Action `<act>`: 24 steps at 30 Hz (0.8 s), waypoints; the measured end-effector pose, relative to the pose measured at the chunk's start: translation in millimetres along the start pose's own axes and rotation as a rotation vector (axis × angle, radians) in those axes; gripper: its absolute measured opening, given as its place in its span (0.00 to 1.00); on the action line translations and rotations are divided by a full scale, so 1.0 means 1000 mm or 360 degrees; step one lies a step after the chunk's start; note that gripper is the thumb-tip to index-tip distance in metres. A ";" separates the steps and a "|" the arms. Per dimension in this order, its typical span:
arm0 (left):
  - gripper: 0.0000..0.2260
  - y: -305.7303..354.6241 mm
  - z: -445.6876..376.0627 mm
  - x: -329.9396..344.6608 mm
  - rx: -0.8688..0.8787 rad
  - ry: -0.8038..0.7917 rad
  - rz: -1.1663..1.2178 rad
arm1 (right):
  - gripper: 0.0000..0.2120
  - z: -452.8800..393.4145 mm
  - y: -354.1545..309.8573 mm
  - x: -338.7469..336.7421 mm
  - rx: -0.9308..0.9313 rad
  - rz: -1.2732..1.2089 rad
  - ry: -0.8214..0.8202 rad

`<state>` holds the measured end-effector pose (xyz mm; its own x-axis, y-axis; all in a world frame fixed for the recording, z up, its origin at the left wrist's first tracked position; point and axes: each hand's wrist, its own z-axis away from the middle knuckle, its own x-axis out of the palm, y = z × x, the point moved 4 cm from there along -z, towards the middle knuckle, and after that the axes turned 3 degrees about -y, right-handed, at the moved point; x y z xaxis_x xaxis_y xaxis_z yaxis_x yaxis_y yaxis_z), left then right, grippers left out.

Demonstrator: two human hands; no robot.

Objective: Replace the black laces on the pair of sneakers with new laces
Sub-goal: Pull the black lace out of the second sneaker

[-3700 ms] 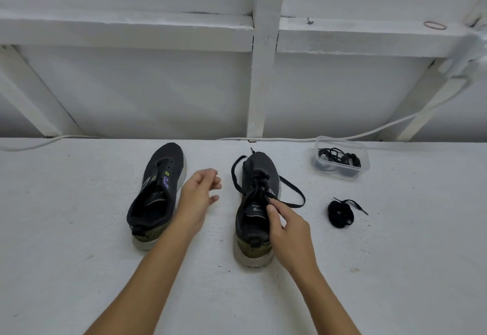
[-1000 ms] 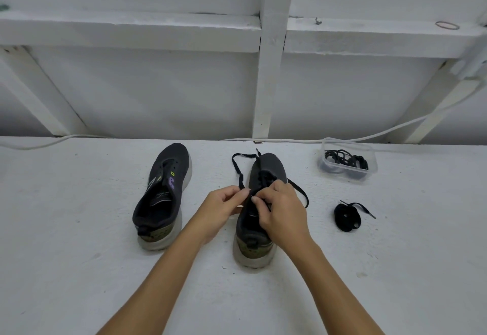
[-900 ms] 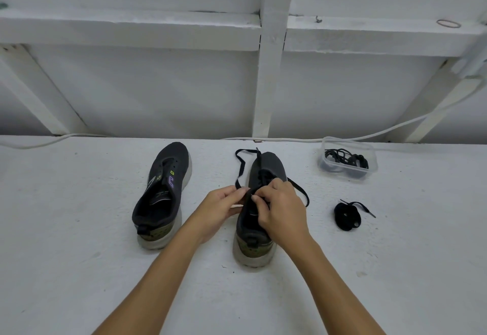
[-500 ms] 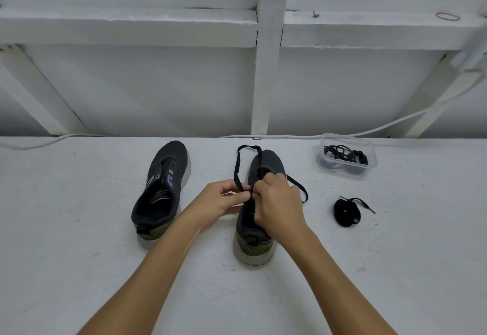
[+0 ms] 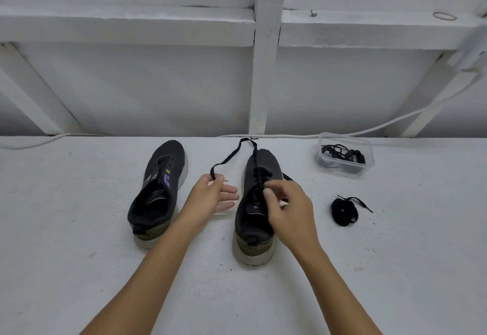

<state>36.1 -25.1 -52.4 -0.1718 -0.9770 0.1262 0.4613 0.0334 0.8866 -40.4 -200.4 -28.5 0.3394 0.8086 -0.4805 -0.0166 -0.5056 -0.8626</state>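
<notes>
Lace: black lace [image 5: 232,154] on the right-hand shoe [image 5: 257,203], centre of the frame; we see one end loop up past the toe and come down to our left hand, and another stretch shows at the shoe's right side, behind our right hand.
Left hand: our left hand [image 5: 210,197], just left of that shoe, pinches the lace end between thumb and forefinger; the other fingers lie straight and loose, pointing right.
Right hand: our right hand [image 5: 287,208] sits over the tongue and eyelets of the same shoe, fingers curled, fingertips on the laced part; we cannot tell exactly which strand they hold.
Other shoe: the left-hand shoe [image 5: 158,190], left of centre, stands with bare eyelets and no lace.
Loose lace: a coiled black lace [image 5: 344,212] lies on the surface at right of centre, apart from both shoes.
Tub: a clear plastic tub [image 5: 345,154] with black laces inside sits at upper right, near the wall.
Surface: white painted table [image 5: 79,269]; a white cable [image 5: 290,136] runs along its far edge.
</notes>
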 end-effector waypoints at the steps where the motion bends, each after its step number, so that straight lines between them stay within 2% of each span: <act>1: 0.14 -0.001 0.005 0.002 -0.0003 0.0026 -0.0087 | 0.05 0.003 0.005 -0.007 0.0172 -0.0094 0.0007; 3: 0.18 -0.006 0.018 0.008 0.0065 -0.0022 -0.0333 | 0.07 0.008 0.014 -0.012 0.0427 -0.0187 -0.0186; 5: 0.24 -0.013 0.030 0.014 0.0242 0.0008 -0.0545 | 0.08 0.011 0.016 -0.013 0.0555 -0.0327 -0.0347; 7: 0.21 -0.018 0.039 0.019 0.0451 0.0129 -0.0687 | 0.07 0.007 0.014 -0.015 0.0600 -0.0422 -0.0401; 9: 0.12 -0.017 0.041 0.022 0.0679 0.0203 -0.0852 | 0.05 0.001 0.012 -0.017 0.0592 -0.0430 -0.0485; 12: 0.07 -0.015 0.040 0.022 0.0898 0.0194 -0.1007 | 0.04 -0.009 0.009 -0.014 0.0546 -0.0280 -0.0578; 16: 0.05 -0.014 0.038 0.014 0.0967 0.0309 -0.1084 | 0.07 -0.020 0.004 -0.004 0.0387 0.0092 -0.0693; 20: 0.04 -0.012 0.035 0.012 0.0969 0.0377 -0.1130 | 0.05 -0.028 -0.001 0.000 0.0139 0.0240 -0.0453; 22: 0.06 -0.012 0.034 0.009 0.0926 0.0370 -0.1103 | 0.06 -0.026 0.004 0.004 0.0182 0.0192 -0.0422; 24: 0.12 -0.012 0.034 0.011 0.0912 0.0247 -0.1061 | 0.07 -0.023 0.011 0.005 0.0425 -0.0058 -0.0538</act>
<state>-0.5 -29.2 -46.7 -0.1097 -0.8471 -0.5200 -0.2056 -0.4925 0.8457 -17.3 -208.2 -36.6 0.0180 0.8999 -0.4357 -0.2680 -0.4155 -0.8692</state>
